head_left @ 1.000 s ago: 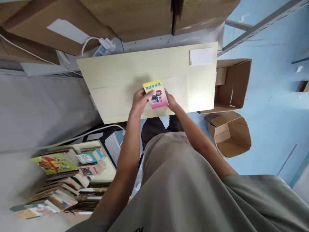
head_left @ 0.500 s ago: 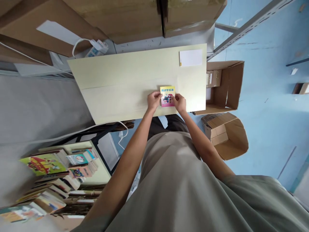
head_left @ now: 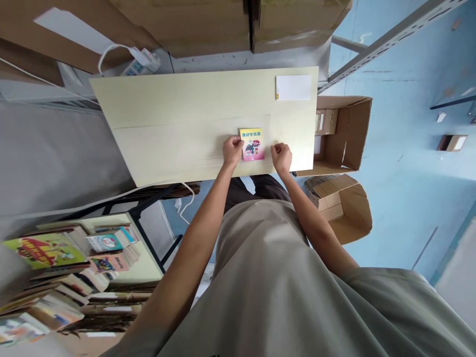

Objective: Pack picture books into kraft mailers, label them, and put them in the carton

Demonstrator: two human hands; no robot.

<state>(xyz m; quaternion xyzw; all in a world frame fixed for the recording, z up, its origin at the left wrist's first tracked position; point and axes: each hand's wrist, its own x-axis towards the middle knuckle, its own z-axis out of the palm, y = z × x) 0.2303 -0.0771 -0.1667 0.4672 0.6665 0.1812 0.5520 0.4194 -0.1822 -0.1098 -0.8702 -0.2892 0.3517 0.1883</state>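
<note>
Yellow and pink on the cover, and there it is: a small booklet point(head_left: 252, 144) lying flat on the pale table point(head_left: 178, 124), close to the near edge and right of centre. Start far left, though, where stacks of books point(head_left: 55, 267) crowd a low shelf beside the person, and a white power strip point(head_left: 143, 62) sits past the table's far corner with its cable looping off. Now to the action: the left hand point(head_left: 232, 150) rests at the booklet's left edge, fingers point(head_left: 237, 143) curled in and touching it, though whether they actually pinch the cover is hard to tell from up here. The right hand point(head_left: 281, 156) sits just beside the booklet, clear of it, fingers folded together into a loose fist on the tabletop, holding nothing. Further back, a white card point(head_left: 293, 87) lies near the table's far right corner. Off the right end, two open cardboard boxes point(head_left: 344, 134) stand on the blue floor point(head_left: 409, 198).
</note>
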